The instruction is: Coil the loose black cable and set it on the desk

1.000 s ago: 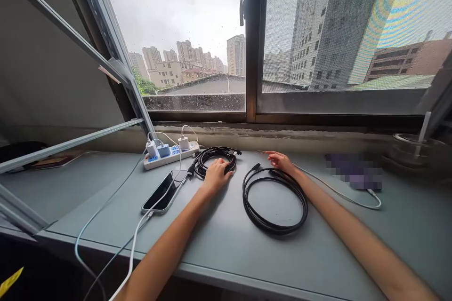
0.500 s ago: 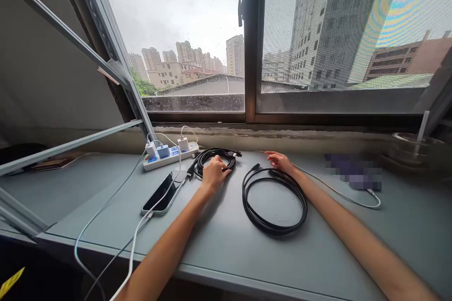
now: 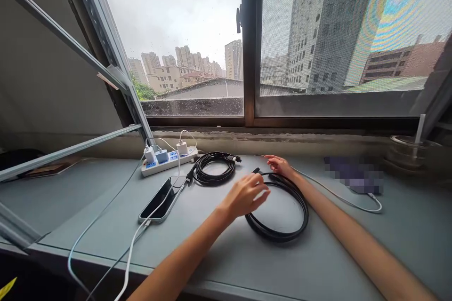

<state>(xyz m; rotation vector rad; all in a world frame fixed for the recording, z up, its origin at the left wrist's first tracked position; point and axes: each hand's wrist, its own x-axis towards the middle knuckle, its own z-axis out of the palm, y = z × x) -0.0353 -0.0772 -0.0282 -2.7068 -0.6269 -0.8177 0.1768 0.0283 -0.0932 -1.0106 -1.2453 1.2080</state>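
Observation:
Two black coiled cables lie on the grey table [image 3: 226, 254]. The small coil [image 3: 213, 168] sits near the power strip. The large coil [image 3: 282, 207] lies right of it. My left hand [image 3: 245, 194] hovers over the large coil's left edge with fingers apart and holds nothing. My right hand [image 3: 279, 165] rests at the large coil's far side, its fingers on or just above the cable near its plug; whether it grips the cable is unclear.
A white power strip [image 3: 169, 159] with chargers stands by the window sill. A phone [image 3: 157, 200] lies face up, plugged into a white cord. A thin white cable [image 3: 353, 200] runs right toward a blurred purple object [image 3: 353, 174]. A glass jar [image 3: 409, 153] sits far right.
My left hand has left the small coil and moved right to the large coil's left edge. My right hand has stayed in place. The view tilted slightly.

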